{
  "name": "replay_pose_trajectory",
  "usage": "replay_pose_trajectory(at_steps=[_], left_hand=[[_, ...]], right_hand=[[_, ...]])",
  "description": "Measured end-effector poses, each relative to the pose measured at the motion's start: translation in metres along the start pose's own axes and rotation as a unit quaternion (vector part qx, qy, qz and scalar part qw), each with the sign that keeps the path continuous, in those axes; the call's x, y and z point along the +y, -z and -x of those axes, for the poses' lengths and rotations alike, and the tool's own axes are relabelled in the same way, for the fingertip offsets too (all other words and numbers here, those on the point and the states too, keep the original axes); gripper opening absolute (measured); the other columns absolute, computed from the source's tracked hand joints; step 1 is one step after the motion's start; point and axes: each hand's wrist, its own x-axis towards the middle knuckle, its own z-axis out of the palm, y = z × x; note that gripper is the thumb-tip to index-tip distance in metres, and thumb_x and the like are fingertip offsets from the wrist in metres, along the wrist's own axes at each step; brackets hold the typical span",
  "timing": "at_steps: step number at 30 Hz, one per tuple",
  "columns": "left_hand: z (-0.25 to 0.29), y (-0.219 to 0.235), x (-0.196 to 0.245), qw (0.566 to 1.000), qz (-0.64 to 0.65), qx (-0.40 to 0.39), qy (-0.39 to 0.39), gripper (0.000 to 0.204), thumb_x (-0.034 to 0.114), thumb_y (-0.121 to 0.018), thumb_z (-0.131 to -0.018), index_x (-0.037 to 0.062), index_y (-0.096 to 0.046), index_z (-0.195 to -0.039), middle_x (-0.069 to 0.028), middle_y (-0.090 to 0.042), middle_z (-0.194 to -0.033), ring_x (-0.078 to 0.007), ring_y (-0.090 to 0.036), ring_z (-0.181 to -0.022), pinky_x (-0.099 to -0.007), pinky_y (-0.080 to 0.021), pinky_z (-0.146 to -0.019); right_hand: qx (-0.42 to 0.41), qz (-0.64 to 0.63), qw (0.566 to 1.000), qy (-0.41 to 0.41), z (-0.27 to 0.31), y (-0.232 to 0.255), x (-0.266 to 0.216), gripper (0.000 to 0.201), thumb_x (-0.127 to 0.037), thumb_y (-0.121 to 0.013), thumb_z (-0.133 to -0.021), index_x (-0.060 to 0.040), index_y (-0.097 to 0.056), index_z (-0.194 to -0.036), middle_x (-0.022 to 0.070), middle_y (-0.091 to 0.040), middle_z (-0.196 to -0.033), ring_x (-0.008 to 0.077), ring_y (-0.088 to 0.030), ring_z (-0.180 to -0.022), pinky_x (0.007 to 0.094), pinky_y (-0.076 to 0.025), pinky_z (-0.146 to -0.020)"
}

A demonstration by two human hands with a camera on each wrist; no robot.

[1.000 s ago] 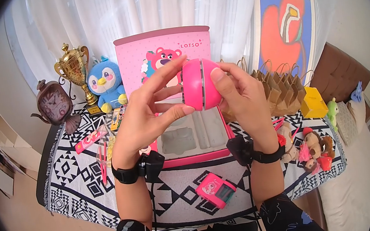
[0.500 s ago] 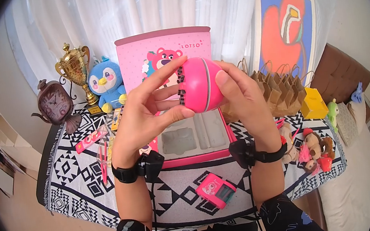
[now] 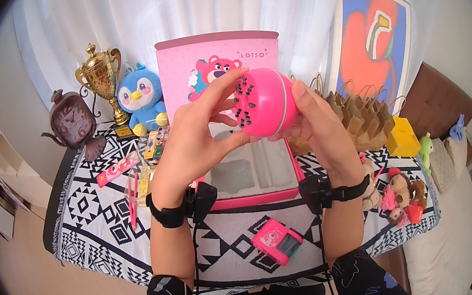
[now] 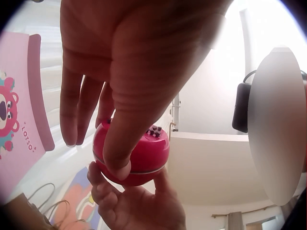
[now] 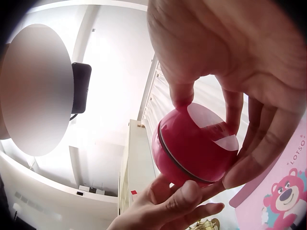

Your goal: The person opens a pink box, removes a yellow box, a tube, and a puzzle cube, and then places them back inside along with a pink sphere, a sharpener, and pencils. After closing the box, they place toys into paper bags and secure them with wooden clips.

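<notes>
Both hands hold a round pink desk vacuum up in front of the chest. A silver band runs around it, and black bristle tufts stud its flat face, which is turned left and toward the head camera. My left hand pinches the bristled end between thumb and index finger, its other fingers spread behind. Around the smooth domed end curl the thumb and fingers of my right hand. Below and behind is an open pink gift box with a moulded grey insert; its raised lid shows a bear and "LOTSO".
A small pink case lies on the patterned cloth in front. Left stand a clock, a gold trophy and a blue plush, with stationery nearby. Paper bags, a yellow box and dolls fill the right.
The desk vacuum has turned in the hands, so its bristled face, first hidden, now shows. It has shifted slightly right. The head view has moved a little too.
</notes>
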Motion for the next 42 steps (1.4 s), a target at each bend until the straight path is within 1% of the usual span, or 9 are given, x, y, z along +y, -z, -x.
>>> replay_pose_trajectory(at_steps=[5,10,12,15,17,20,26,30,42], left_hand=[[0.005,0.014,0.004,0.998,-0.023,-0.049,0.027,0.105,0.008,-0.095,-0.069,0.0118,-0.041,-0.159,-0.0172,-0.057,-0.151,-0.0291,-0.068,-0.121,-0.0365,-0.061,-0.091],[0.013,0.028,-0.014,0.989,-0.144,0.021,0.019,0.104,0.021,-0.092,-0.074,0.0085,-0.035,-0.160,-0.0263,-0.059,-0.143,-0.0436,-0.063,-0.124,-0.0483,-0.054,-0.101],[0.017,0.038,-0.021,0.984,-0.169,0.041,0.043,0.100,0.026,-0.090,-0.079,0.0175,-0.035,-0.163,-0.0233,-0.061,-0.142,-0.0356,-0.070,-0.115,-0.0417,-0.060,-0.087],[0.023,0.050,-0.025,0.969,-0.223,0.104,0.033,0.077,0.028,-0.081,-0.090,0.0131,-0.046,-0.157,-0.0235,-0.068,-0.127,-0.0354,-0.071,-0.110,-0.0408,-0.059,-0.083],[0.025,0.058,-0.024,0.967,-0.219,0.120,0.052,0.073,0.028,-0.080,-0.091,0.0117,-0.049,-0.154,-0.0233,-0.069,-0.119,-0.0350,-0.071,-0.108,-0.0410,-0.058,-0.080],[0.028,0.062,-0.026,0.964,-0.206,0.160,0.059,0.064,0.030,-0.078,-0.092,0.0084,-0.056,-0.148,-0.0224,-0.070,-0.100,-0.0350,-0.071,-0.101,-0.0426,-0.055,-0.078],[0.031,0.066,-0.029,0.956,-0.226,0.180,0.044,0.065,0.034,-0.078,-0.091,0.0071,-0.057,-0.146,-0.0223,-0.072,-0.109,-0.0365,-0.071,-0.102,-0.0431,-0.056,-0.084],[0.031,0.064,-0.034,0.956,-0.224,0.186,0.027,0.064,0.035,-0.078,-0.091,0.0074,-0.058,-0.146,-0.0221,-0.072,-0.116,-0.0365,-0.071,-0.102,-0.0431,-0.057,-0.082],[0.030,0.066,-0.037,0.955,-0.229,0.189,0.011,0.061,0.036,-0.078,-0.091,0.0051,-0.061,-0.141,-0.0223,-0.074,-0.113,-0.0349,-0.073,-0.096,-0.0417,-0.058,-0.080]], right_hand=[[0.014,-0.040,0.999,-0.027,-0.008,-0.007,0.010,0.062,-0.043,-0.060,-0.107,0.0008,-0.049,-0.148,0.0125,-0.069,-0.119,0.0192,-0.071,-0.103,0.0361,-0.061,-0.087],[0.015,0.062,0.998,-0.029,-0.018,-0.006,0.043,0.064,-0.038,-0.068,-0.103,0.0002,-0.047,-0.150,0.0162,-0.070,-0.123,0.0197,-0.071,-0.105,0.0369,-0.061,-0.088],[0.007,0.115,0.993,-0.027,-0.024,-0.007,0.054,0.065,-0.038,-0.071,-0.102,-0.0007,-0.048,-0.150,0.0170,-0.070,-0.123,0.0197,-0.071,-0.106,0.0367,-0.060,-0.087],[-0.014,0.318,0.947,-0.038,-0.033,-0.012,0.068,0.067,-0.039,-0.076,-0.096,-0.0059,-0.051,-0.148,0.0185,-0.073,-0.118,0.0264,-0.073,-0.102,0.0387,-0.059,-0.085],[-0.056,0.511,0.858,0.011,-0.044,-0.015,0.076,0.067,-0.035,-0.081,-0.089,-0.0095,-0.055,-0.146,0.0203,-0.073,-0.115,0.0357,-0.072,-0.101,0.0434,-0.057,-0.086],[-0.103,0.631,0.766,0.061,-0.058,-0.019,0.093,0.066,-0.030,-0.082,-0.086,-0.0120,-0.056,-0.144,0.0184,-0.071,-0.118,0.0352,-0.070,-0.101,0.0434,-0.057,-0.085],[-0.203,0.696,0.688,0.045,-0.076,-0.025,0.106,0.063,-0.027,-0.083,-0.081,-0.0154,-0.058,-0.139,0.0159,-0.070,-0.112,0.0367,-0.069,-0.105,0.0495,-0.056,-0.087],[-0.244,0.674,0.695,0.049,-0.086,-0.027,0.118,0.061,-0.027,-0.084,-0.080,-0.0142,-0.061,-0.136,0.0160,-0.070,-0.104,0.0378,-0.069,-0.102,0.0497,-0.055,-0.086],[-0.356,0.668,0.650,0.061,-0.110,-0.017,0.123,0.068,-0.009,-0.088,-0.072,-0.0104,-0.061,-0.135,0.0156,-0.070,-0.125,0.0371,-0.067,-0.115,0.0485,-0.055,-0.093]])
